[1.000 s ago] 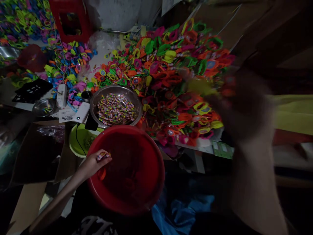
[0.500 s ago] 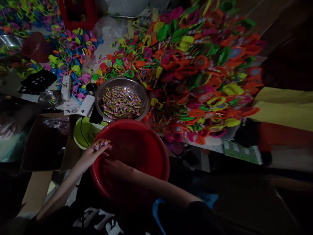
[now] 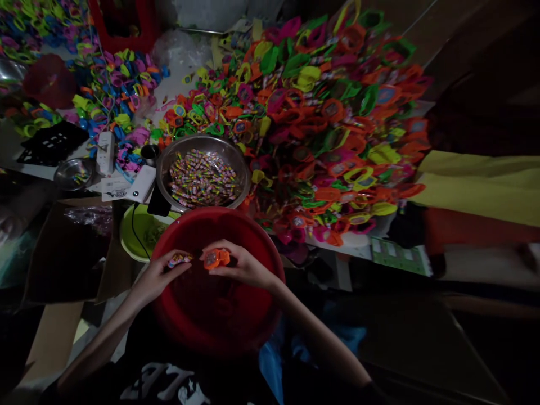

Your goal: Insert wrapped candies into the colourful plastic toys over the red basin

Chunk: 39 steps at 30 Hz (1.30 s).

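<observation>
My left hand (image 3: 162,274) is closed on a few small wrapped candies (image 3: 180,259) over the left rim of a red basin (image 3: 219,312) in my lap. My right hand (image 3: 240,267) pinches an orange plastic toy piece (image 3: 216,258) above the basin, close beside the left hand. Just beyond the basin stands a steel bowl (image 3: 164,169) full of wrapped candies (image 3: 202,179).
A big heap of colourful plastic toy pieces (image 3: 320,124) covers the table to the right. More pieces (image 3: 113,95) lie at the back left. A power strip (image 3: 105,153), a small steel dish (image 3: 72,174), a black tray (image 3: 53,143) and a green bowl (image 3: 137,233) sit left.
My right hand came back from the toy heap, dipped into the basin, and now holds an orange piece next to my left hand. The left hand stayed with its candies.
</observation>
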Each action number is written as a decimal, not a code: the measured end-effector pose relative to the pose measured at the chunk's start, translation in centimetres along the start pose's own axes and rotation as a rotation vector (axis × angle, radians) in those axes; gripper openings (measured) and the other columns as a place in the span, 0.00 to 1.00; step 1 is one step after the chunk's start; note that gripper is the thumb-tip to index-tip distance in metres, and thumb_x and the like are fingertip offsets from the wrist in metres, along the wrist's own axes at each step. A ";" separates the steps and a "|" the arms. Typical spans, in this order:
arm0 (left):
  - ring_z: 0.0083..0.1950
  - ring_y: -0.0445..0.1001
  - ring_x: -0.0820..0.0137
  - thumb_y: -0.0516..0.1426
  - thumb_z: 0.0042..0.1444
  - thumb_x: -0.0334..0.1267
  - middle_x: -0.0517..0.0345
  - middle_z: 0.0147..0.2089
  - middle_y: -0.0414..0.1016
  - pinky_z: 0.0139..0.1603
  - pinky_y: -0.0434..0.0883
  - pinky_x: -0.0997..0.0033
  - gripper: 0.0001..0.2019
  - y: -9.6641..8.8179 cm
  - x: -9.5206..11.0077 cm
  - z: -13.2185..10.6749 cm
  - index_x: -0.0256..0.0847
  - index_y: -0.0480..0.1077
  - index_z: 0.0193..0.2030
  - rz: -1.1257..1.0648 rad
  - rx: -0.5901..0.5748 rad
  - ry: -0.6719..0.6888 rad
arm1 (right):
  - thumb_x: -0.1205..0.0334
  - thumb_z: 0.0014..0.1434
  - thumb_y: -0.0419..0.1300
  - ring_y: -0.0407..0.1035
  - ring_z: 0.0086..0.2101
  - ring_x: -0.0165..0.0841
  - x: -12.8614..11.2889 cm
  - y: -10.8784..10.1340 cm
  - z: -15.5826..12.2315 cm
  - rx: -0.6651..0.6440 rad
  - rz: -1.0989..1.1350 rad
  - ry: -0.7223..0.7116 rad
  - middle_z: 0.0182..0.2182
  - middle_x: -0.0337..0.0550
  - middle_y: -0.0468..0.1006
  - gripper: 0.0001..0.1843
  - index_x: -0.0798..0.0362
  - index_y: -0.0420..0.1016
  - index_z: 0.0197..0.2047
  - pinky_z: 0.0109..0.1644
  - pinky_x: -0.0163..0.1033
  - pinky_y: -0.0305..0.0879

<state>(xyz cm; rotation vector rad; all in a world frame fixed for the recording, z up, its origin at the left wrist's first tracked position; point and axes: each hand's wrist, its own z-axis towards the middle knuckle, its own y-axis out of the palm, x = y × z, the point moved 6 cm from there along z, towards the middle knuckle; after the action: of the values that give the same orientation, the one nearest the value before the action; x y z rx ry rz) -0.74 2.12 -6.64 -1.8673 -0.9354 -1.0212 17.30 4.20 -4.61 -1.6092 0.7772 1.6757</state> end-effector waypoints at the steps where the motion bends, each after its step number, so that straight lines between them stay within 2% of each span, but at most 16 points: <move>1: 0.50 0.72 0.65 0.56 0.56 0.47 0.55 0.47 0.76 0.54 0.66 0.70 0.16 0.3 0.4 -0.1 0.40 0.71 0.46 -0.014 -0.023 0.003 | 0.62 0.54 0.65 0.70 0.44 0.31 -0.3 -0.1 -0.1 0.009 0.016 -0.003 0.44 0.45 0.74 0.18 0.55 0.70 0.47 0.51 0.36 0.66; 5: 0.50 0.73 0.66 0.56 0.56 0.45 0.54 0.48 0.76 0.55 0.66 0.71 0.16 1.3 1.6 -0.6 0.39 0.72 0.47 -0.066 -0.091 -0.020 | 0.63 0.54 0.65 0.69 0.45 0.31 -0.9 -0.4 -0.3 0.044 0.024 -0.031 0.44 0.45 0.73 0.16 0.55 0.70 0.46 0.51 0.36 0.65; 9: 0.49 0.73 0.66 0.56 0.55 0.45 0.55 0.47 0.77 0.53 0.67 0.71 0.16 1.6 2.3 -1.0 0.39 0.73 0.47 -0.062 -0.101 -0.054 | 0.61 0.53 0.65 0.69 0.43 0.31 -0.8 -0.3 -0.3 0.015 0.011 -0.005 0.42 0.44 0.73 0.18 0.55 0.69 0.46 0.49 0.37 0.65; 13: 0.44 0.74 0.66 0.56 0.55 0.46 0.55 0.42 0.78 0.48 0.69 0.71 0.16 1.7 2.7 -1.1 0.39 0.73 0.46 -0.046 -0.098 -0.074 | 0.54 0.57 0.61 0.69 0.39 0.31 -0.1 -0.2 -0.2 0.030 0.143 0.066 0.40 0.45 0.73 0.17 0.56 0.70 0.45 0.44 0.36 0.66; 16: 0.39 0.74 0.67 0.55 0.54 0.46 0.55 0.40 0.78 0.42 0.70 0.72 0.17 2.1 2.6 -1.2 0.39 0.73 0.46 -0.044 -0.102 -0.106 | 0.47 0.59 0.57 0.69 0.37 0.30 1.0 0.0 0.0 0.111 0.284 0.130 0.38 0.45 0.73 0.21 0.57 0.72 0.44 0.42 0.35 0.66; 19: 0.35 0.74 0.69 0.55 0.54 0.47 0.55 0.38 0.78 0.38 0.71 0.73 0.19 2.6 2.4 -1.0 0.38 0.73 0.48 -0.054 -0.130 -0.130 | 0.44 0.56 0.59 0.68 0.33 0.28 2.4 0.1 0.1 0.246 0.387 0.214 0.35 0.43 0.72 0.23 0.56 0.71 0.44 0.39 0.34 0.64; 21: 0.34 0.74 0.69 0.55 0.54 0.47 0.55 0.38 0.78 0.38 0.71 0.72 0.20 2.7 2.2 -0.8 0.38 0.72 0.48 -0.046 -0.126 -0.138 | 0.43 0.53 0.61 0.67 0.29 0.28 3.2 0.6 0.0 0.267 0.452 0.293 0.32 0.40 0.72 0.23 0.54 0.67 0.42 0.35 0.33 0.64; 24: 0.42 0.75 0.66 0.55 0.54 0.47 0.54 0.43 0.78 0.46 0.70 0.70 0.20 2.4 2.2 -0.5 0.38 0.72 0.49 -0.021 -0.073 -0.128 | 0.43 0.50 0.63 0.67 0.29 0.28 3.4 0.9 -0.2 0.231 0.467 0.323 0.31 0.39 0.71 0.23 0.53 0.63 0.38 0.34 0.33 0.64; 26: 0.47 0.74 0.65 0.55 0.55 0.47 0.54 0.47 0.77 0.51 0.69 0.69 0.20 2.2 2.4 -0.4 0.38 0.72 0.50 -0.017 -0.042 -0.111 | 0.45 0.51 0.63 0.68 0.35 0.31 2.7 0.7 -0.2 0.200 0.394 0.231 0.36 0.42 0.72 0.22 0.53 0.65 0.39 0.41 0.36 0.65; 28: 0.48 0.74 0.64 0.54 0.55 0.47 0.54 0.47 0.77 0.52 0.69 0.68 0.19 2.1 2.6 -0.3 0.39 0.71 0.50 -0.016 -0.037 -0.096 | 0.46 0.55 0.59 0.67 0.43 0.34 1.8 0.7 -0.3 0.158 0.266 0.143 0.41 0.45 0.72 0.21 0.54 0.66 0.43 0.49 0.39 0.63; 30: 0.50 0.73 0.64 0.54 0.56 0.47 0.54 0.48 0.77 0.53 0.68 0.67 0.18 2.1 2.9 -0.2 0.40 0.72 0.49 -0.017 -0.040 -0.063 | 0.50 0.59 0.55 0.65 0.46 0.35 1.5 1.1 -0.4 0.116 0.177 0.128 0.43 0.46 0.71 0.17 0.53 0.66 0.45 0.53 0.41 0.60; 32: 0.51 0.73 0.64 0.54 0.55 0.46 0.54 0.48 0.77 0.55 0.67 0.67 0.17 2.2 3.3 -0.2 0.40 0.72 0.47 -0.019 -0.040 -0.039 | 0.53 0.59 0.53 0.66 0.42 0.33 1.8 1.6 -0.5 0.102 0.226 0.178 0.41 0.44 0.71 0.14 0.53 0.66 0.44 0.50 0.39 0.62; 34: 0.51 0.73 0.64 0.55 0.55 0.46 0.54 0.48 0.76 0.55 0.67 0.68 0.16 2.3 3.5 -0.1 0.40 0.71 0.46 -0.028 -0.034 -0.035 | 0.54 0.57 0.53 0.66 0.36 0.31 2.4 1.9 -0.7 0.101 0.387 0.262 0.37 0.42 0.70 0.14 0.53 0.66 0.43 0.40 0.35 0.64; 36: 0.48 0.73 0.65 0.55 0.54 0.45 0.54 0.46 0.76 0.52 0.68 0.69 0.16 2.2 3.7 -0.1 0.40 0.70 0.46 -0.030 -0.015 -0.032 | 0.53 0.56 0.53 0.64 0.31 0.29 2.6 2.0 -0.8 0.104 0.508 0.321 0.36 0.41 0.69 0.16 0.53 0.64 0.45 0.32 0.33 0.63; 37: 0.47 0.73 0.66 0.56 0.53 0.45 0.55 0.45 0.76 0.50 0.69 0.70 0.15 2.1 3.8 -0.1 0.40 0.69 0.45 -0.025 0.002 -0.024 | 0.52 0.57 0.53 0.64 0.31 0.29 2.4 1.9 -0.9 0.098 0.509 0.325 0.35 0.41 0.69 0.16 0.53 0.64 0.45 0.32 0.32 0.62; 39: 0.44 0.73 0.67 0.56 0.53 0.45 0.56 0.42 0.75 0.47 0.69 0.72 0.14 1.8 3.9 -0.1 0.40 0.68 0.43 -0.004 0.035 -0.002 | 0.52 0.59 0.54 0.65 0.34 0.29 1.3 1.4 -0.9 0.073 0.381 0.262 0.36 0.42 0.69 0.16 0.53 0.64 0.46 0.36 0.33 0.63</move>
<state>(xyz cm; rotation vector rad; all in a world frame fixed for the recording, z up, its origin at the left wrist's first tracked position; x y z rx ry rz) 2.32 2.19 -3.67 -1.8384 -0.9524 -0.9993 16.66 2.74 -6.04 -1.7296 1.3315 1.6808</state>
